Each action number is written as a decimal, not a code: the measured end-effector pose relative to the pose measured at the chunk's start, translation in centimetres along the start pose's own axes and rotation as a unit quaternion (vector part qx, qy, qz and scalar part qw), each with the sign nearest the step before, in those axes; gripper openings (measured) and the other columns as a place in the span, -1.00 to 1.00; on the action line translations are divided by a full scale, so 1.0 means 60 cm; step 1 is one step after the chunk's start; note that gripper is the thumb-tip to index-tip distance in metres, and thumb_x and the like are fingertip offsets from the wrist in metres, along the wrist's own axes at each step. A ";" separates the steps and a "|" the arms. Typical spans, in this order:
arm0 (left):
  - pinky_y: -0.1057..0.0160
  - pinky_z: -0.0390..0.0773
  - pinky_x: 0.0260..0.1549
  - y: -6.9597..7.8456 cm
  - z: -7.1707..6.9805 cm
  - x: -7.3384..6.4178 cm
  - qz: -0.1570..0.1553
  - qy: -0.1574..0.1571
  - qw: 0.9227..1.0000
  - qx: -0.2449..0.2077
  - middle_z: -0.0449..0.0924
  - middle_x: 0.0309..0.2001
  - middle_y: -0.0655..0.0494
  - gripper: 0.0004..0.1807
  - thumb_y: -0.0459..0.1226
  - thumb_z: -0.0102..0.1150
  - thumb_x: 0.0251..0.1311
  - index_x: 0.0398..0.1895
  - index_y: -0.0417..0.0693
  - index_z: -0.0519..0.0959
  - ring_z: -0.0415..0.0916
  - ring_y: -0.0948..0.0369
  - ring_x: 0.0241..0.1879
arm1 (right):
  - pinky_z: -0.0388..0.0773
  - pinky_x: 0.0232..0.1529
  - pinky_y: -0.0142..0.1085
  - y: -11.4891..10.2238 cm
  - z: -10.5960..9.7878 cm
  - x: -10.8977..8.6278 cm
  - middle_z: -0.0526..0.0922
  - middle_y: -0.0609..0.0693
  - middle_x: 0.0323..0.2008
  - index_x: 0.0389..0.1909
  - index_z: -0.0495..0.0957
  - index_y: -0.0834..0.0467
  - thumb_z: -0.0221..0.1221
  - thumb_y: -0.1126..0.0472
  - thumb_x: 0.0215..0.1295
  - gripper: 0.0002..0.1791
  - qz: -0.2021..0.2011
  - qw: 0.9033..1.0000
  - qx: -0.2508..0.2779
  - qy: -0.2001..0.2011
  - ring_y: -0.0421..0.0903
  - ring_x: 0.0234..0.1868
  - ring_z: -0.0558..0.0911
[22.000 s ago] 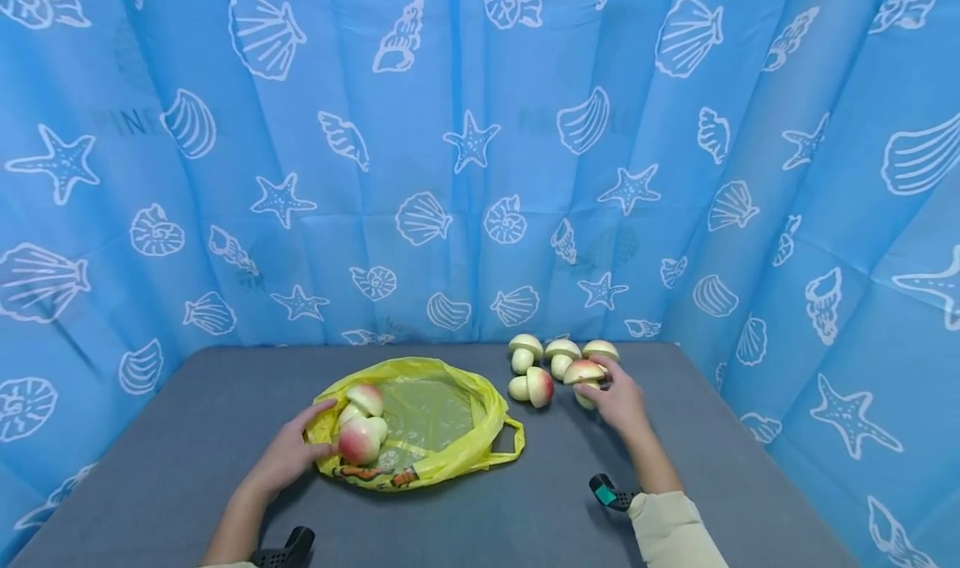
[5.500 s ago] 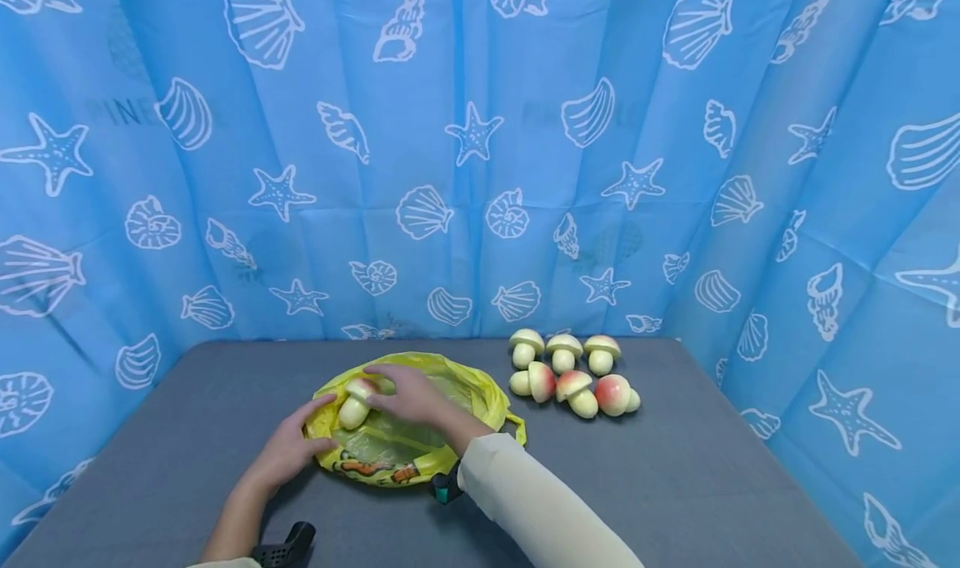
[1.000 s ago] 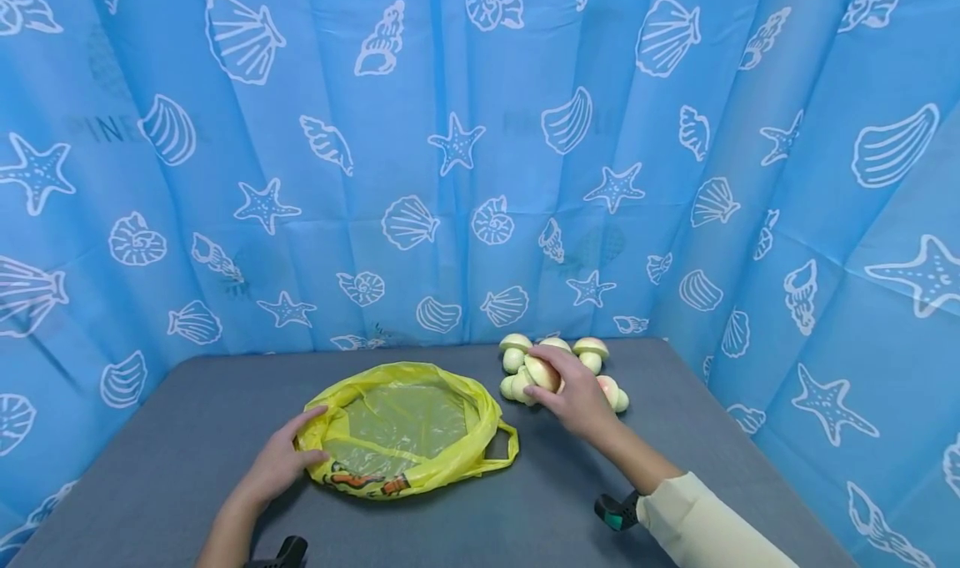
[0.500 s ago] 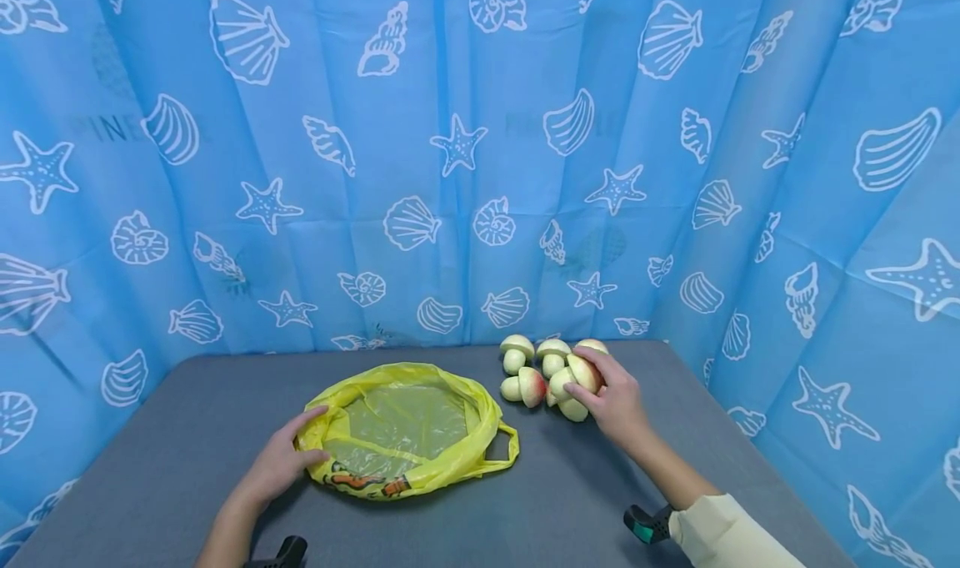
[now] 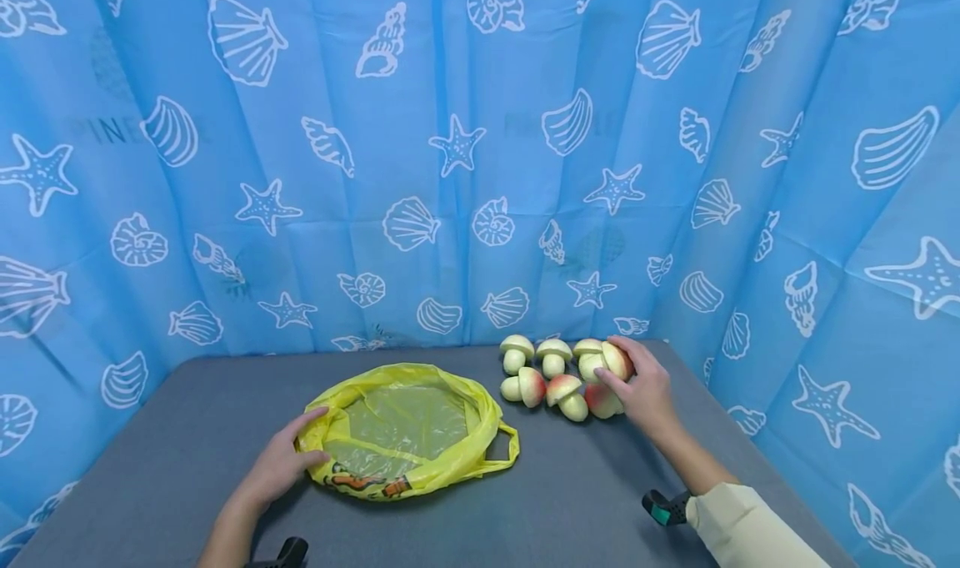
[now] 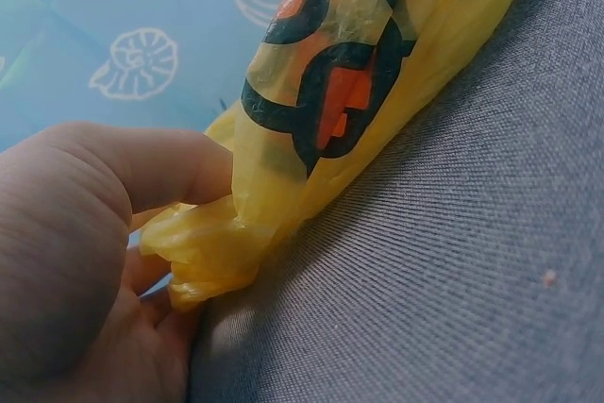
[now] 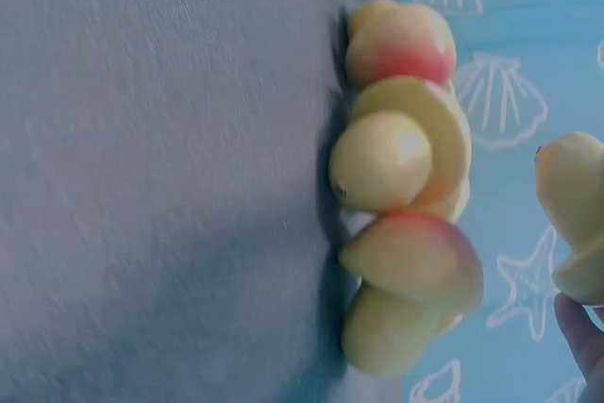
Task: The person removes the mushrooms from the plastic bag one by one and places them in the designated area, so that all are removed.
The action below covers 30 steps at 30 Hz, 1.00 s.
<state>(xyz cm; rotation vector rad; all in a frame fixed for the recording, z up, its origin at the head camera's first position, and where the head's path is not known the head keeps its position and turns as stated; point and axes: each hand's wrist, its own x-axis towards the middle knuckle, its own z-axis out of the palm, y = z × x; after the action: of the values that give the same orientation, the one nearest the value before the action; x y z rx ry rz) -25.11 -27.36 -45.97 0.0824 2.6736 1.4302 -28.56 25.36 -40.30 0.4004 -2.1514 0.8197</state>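
My left hand (image 5: 281,461) grips the left edge of a yellow plastic bag (image 5: 450,468), which lies with its mouth spread wide. In the left wrist view, thumb and fingers pinch the bunched film of the bag (image 6: 274,176). Over the right end of a group of toy mushrooms, my right hand (image 5: 647,384) holds a toy mushroom (image 5: 617,359) by its cap, stem pointing left. That same mushroom (image 7: 571,186) shows raised above the table in the right wrist view, cut by the frame edge. It partly covers the back-right mushroom (image 5: 587,347).
Several cream and pink mushrooms stand or lie in two rows, among them a back-left one (image 5: 516,353), a lying one (image 5: 525,387) and a tilted one (image 5: 567,397). The grey table (image 5: 555,501) ends at a blue shell-print curtain (image 5: 465,218). A bag handle (image 5: 504,447) sticks out right.
Over the last second my right hand has carried the mushroom rightward across the group. The mushrooms seen inside the bag earlier no longer show there. My left hand keeps its grip.
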 end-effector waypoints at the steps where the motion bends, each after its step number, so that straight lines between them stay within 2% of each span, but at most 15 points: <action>1: -0.37 -0.10 0.25 0.000 0.000 0.001 0.000 -0.001 1.000 0.000 -0.04 0.46 -0.37 -0.14 -0.25 0.29 0.07 0.47 -0.12 0.17 -0.14 -0.33 0.40 | 0.45 -0.08 0.02 0.004 -0.001 0.002 0.58 0.27 0.01 0.06 0.53 0.32 0.45 0.37 -0.04 -0.43 0.002 1.000 -0.001 -0.001 0.21 0.03 0.54; 6: -0.37 -0.12 0.26 -0.005 0.000 0.004 -0.005 0.002 1.000 0.000 -0.04 0.46 -0.34 -0.14 -0.26 0.29 0.06 0.47 -0.10 0.17 -0.15 -0.31 0.41 | 0.44 -0.04 0.13 0.019 -0.006 0.011 0.56 0.32 0.02 0.08 0.51 0.34 0.42 0.34 0.02 -0.45 0.014 1.000 -0.009 -0.008 0.27 0.04 0.52; 16: -0.37 -0.12 0.25 -0.006 0.000 0.005 -0.003 0.001 1.000 0.000 -0.03 0.46 -0.34 -0.14 -0.25 0.30 0.06 0.47 -0.10 0.18 -0.15 -0.31 0.41 | 0.40 -0.05 0.15 0.055 -0.004 0.023 0.56 0.34 0.00 0.06 0.52 0.31 0.42 0.31 0.04 -0.48 0.046 0.998 -0.032 -0.010 0.29 0.00 0.52; 21: -0.37 -0.12 0.26 -0.009 -0.002 0.006 0.003 0.001 1.000 0.000 -0.03 0.46 -0.33 -0.14 -0.25 0.29 0.07 0.47 -0.11 0.17 -0.16 -0.31 0.41 | 0.40 -0.05 0.15 0.070 -0.001 0.024 0.54 0.33 0.03 0.08 0.51 0.31 0.39 0.27 0.09 -0.48 0.067 0.996 -0.043 -0.028 0.29 0.02 0.50; 27: -0.37 -0.09 0.25 -0.004 -0.001 0.005 0.009 0.004 1.000 0.009 -0.01 0.46 -0.34 -0.14 -0.26 0.30 0.07 0.47 -0.13 0.17 -0.14 -0.32 0.40 | 0.24 0.17 0.21 0.091 0.006 0.027 0.52 0.35 0.06 0.10 0.49 0.31 0.38 0.28 0.10 -0.48 0.089 0.993 -0.056 -0.057 0.31 0.08 0.47; 30: -0.37 -0.08 0.24 -0.001 0.001 0.004 0.007 0.005 1.000 0.011 -0.01 0.45 -0.34 -0.14 -0.25 0.31 0.08 0.47 -0.12 0.18 -0.13 -0.32 0.40 | 0.21 0.21 0.21 0.101 0.008 0.029 0.50 0.37 0.08 0.11 0.48 0.32 0.38 0.29 0.11 -0.47 0.105 0.990 -0.063 -0.068 0.32 0.11 0.44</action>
<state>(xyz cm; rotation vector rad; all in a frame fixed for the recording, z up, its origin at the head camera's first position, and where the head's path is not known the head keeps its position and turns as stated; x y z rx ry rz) -25.37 -27.30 -46.05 0.0955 2.7024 1.4075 -33.10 29.50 -41.76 0.1698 -2.3878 0.7852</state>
